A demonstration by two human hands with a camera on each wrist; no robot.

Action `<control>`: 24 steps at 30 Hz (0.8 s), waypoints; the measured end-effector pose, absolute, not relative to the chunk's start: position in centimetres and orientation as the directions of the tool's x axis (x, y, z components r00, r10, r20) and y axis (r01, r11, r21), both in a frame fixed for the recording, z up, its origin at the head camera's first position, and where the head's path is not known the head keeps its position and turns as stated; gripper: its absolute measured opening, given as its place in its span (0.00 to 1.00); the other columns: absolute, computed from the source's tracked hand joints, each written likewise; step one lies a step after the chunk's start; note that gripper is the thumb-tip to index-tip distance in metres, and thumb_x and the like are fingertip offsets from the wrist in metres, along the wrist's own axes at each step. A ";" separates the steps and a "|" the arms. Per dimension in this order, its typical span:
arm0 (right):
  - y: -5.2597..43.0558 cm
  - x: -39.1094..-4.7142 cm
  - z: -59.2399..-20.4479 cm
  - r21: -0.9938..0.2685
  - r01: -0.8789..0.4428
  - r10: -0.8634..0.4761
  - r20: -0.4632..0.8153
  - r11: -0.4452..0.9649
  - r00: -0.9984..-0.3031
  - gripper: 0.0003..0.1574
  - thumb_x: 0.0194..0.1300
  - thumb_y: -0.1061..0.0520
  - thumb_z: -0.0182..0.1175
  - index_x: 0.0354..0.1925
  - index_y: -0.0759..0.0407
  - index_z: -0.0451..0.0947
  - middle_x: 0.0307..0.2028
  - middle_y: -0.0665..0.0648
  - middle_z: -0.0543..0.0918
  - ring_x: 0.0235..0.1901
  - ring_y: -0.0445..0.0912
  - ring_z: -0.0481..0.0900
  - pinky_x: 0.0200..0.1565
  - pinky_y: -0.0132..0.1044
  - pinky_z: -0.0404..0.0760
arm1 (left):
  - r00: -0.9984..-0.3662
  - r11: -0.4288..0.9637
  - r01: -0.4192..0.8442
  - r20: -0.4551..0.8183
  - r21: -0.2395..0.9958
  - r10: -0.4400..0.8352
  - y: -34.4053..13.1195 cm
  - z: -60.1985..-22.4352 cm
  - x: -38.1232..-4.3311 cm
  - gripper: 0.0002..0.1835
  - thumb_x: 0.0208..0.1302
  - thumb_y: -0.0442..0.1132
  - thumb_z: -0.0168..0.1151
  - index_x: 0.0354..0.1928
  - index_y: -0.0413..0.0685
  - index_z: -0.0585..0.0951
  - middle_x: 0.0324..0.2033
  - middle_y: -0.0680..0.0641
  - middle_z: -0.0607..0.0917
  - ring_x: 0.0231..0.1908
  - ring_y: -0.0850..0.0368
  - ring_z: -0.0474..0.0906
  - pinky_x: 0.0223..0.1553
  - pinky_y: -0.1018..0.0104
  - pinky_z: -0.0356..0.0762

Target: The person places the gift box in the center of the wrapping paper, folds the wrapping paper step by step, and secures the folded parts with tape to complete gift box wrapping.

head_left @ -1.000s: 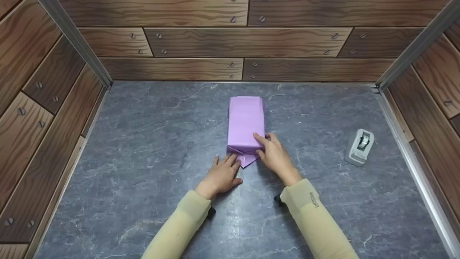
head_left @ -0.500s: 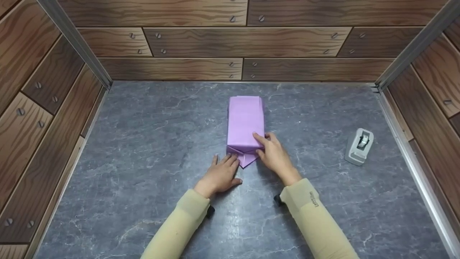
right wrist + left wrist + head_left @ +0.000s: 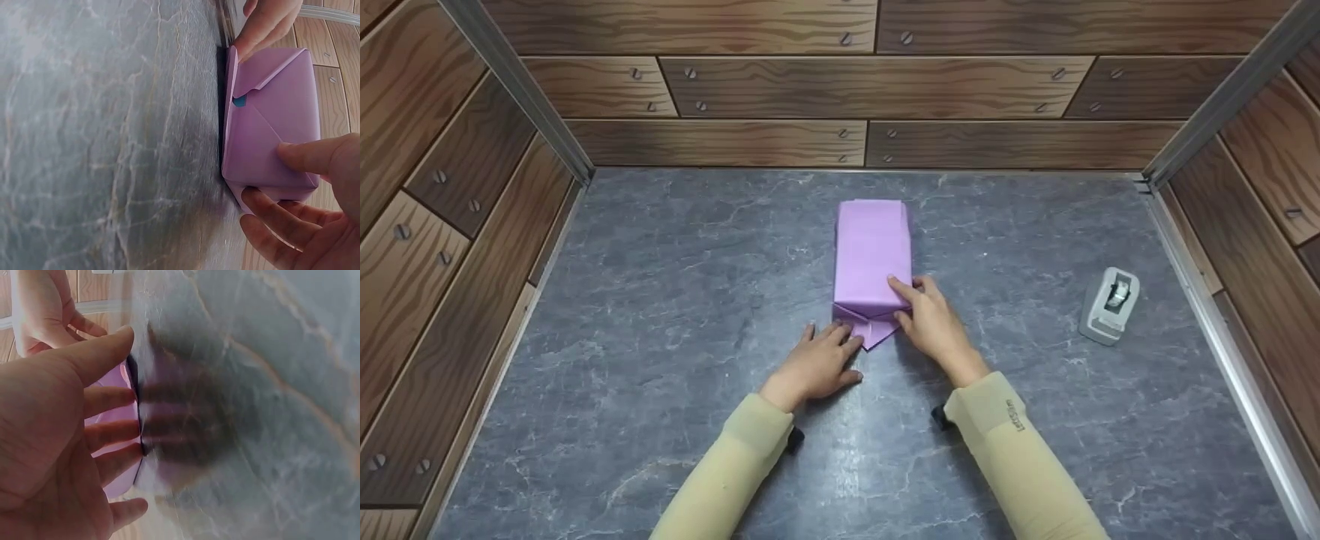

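A box wrapped in purple paper (image 3: 873, 251) lies lengthwise on the table, its near end folded in. From that end a pointed paper flap (image 3: 874, 334) sticks out low over the tabletop. My left hand (image 3: 814, 366) has its fingers spread, with the fingertips on the flap's left edge. At the box's near right corner, my right hand (image 3: 936, 324) holds it between thumb and fingers. In the right wrist view the thumb (image 3: 306, 156) presses the folded end face while the fingers lie along the side. A small teal patch (image 3: 240, 101) shows under a fold.
A grey tape dispenser (image 3: 1111, 306) with a roll of tape stands at the right of the dark marbled table (image 3: 675, 285). Wood-patterned walls (image 3: 877, 88) with metal edging enclose the back and both sides.
My left hand has drawn back very slightly, toward the lower left, its fingertips still at the flap. The right hand and the wrapped box have stayed in place.
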State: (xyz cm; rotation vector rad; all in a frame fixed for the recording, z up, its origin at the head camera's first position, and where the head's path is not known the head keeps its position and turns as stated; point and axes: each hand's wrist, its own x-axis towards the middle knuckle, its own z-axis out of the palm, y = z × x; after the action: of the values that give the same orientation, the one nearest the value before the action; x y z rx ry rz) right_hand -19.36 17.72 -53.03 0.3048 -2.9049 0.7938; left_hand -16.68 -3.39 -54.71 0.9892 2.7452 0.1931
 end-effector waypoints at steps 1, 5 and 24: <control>17.7 -19.4 -53.0 -0.491 -0.219 -0.160 0.159 0.843 -0.974 0.36 0.56 0.60 0.63 0.62 0.46 0.66 0.52 0.62 0.68 0.48 0.55 0.72 0.47 0.48 0.73 | -0.745 0.761 0.619 -0.161 0.193 0.647 -3.4 -54.7 -16.6 0.34 0.60 0.59 0.53 0.65 0.52 0.64 0.65 0.43 0.61 0.65 0.46 0.53 0.60 0.41 0.48; 17.7 -19.4 -53.0 -0.491 -0.203 -0.152 0.143 0.847 -0.978 0.37 0.56 0.60 0.63 0.63 0.44 0.66 0.53 0.61 0.68 0.49 0.55 0.71 0.47 0.48 0.73 | -0.726 0.746 0.637 -0.173 0.196 0.666 -3.5 -54.7 -16.5 0.33 0.60 0.57 0.54 0.65 0.52 0.65 0.65 0.40 0.58 0.65 0.44 0.51 0.60 0.42 0.50; 17.7 -19.4 -53.1 -0.484 -0.228 -0.160 0.177 0.845 -0.971 0.37 0.55 0.61 0.64 0.62 0.46 0.67 0.52 0.62 0.68 0.48 0.57 0.72 0.47 0.48 0.73 | -0.711 0.662 0.689 0.098 0.295 0.696 -3.9 -53.7 -17.2 0.17 0.56 0.43 0.62 0.49 0.51 0.79 0.51 0.45 0.74 0.51 0.51 0.70 0.51 0.50 0.67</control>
State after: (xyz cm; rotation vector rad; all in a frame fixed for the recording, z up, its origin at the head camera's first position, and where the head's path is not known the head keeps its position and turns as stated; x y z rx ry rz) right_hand -19.40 17.74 -53.11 0.3051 -2.8917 0.7830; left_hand -17.18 -3.93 -53.69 1.1841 2.8427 0.4898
